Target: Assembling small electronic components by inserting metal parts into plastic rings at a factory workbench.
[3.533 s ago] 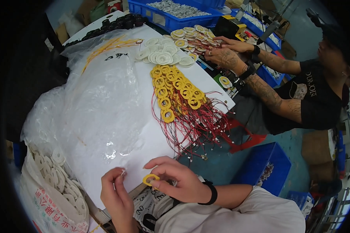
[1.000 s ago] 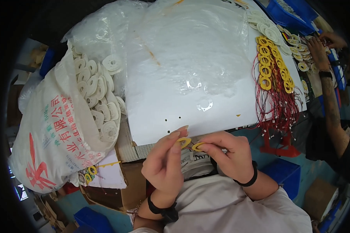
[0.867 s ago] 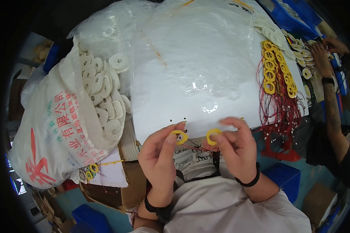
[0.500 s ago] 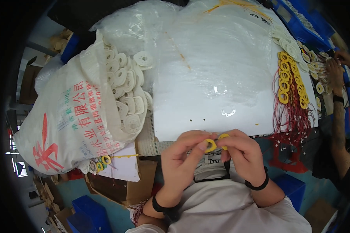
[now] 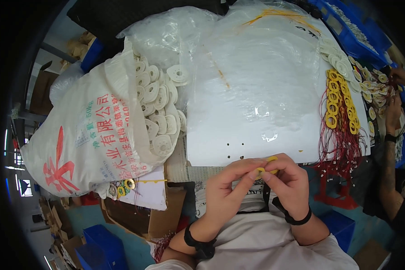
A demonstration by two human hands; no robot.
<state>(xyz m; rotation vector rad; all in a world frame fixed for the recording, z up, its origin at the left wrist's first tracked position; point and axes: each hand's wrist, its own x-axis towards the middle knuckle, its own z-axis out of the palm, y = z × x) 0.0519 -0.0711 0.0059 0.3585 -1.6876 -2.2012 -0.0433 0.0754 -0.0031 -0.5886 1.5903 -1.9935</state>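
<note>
Close to my body, just below the near edge of a white board (image 5: 238, 130), both hands are pinched together at the fingertips. My left hand (image 5: 229, 186) is closed on a small yellow ring (image 5: 259, 174), mostly hidden behind the fingers. Another bit of yellow ring (image 5: 272, 159) shows between the fingers of my right hand (image 5: 290, 182), also closed. Whether the two rings touch or are joined, I cannot make out. Rows of yellow rings with red wires (image 5: 332, 101) lie on the board's right side.
A white woven sack (image 5: 83, 126) on the left spills white plastic discs (image 5: 159, 96). Clear plastic film (image 5: 252, 67) covers the board's far part, with yellow strips (image 5: 274, 15) on top. Blue bins (image 5: 351, 31) stand far right, near a co-worker's arm (image 5: 391, 157). White discs (image 5: 339, 63) lie nearby.
My hands have come together, and the rings, clearer before, are now largely covered by fingers. The whole view has shifted a little. At the right, the co-worker's hands have moved.
</note>
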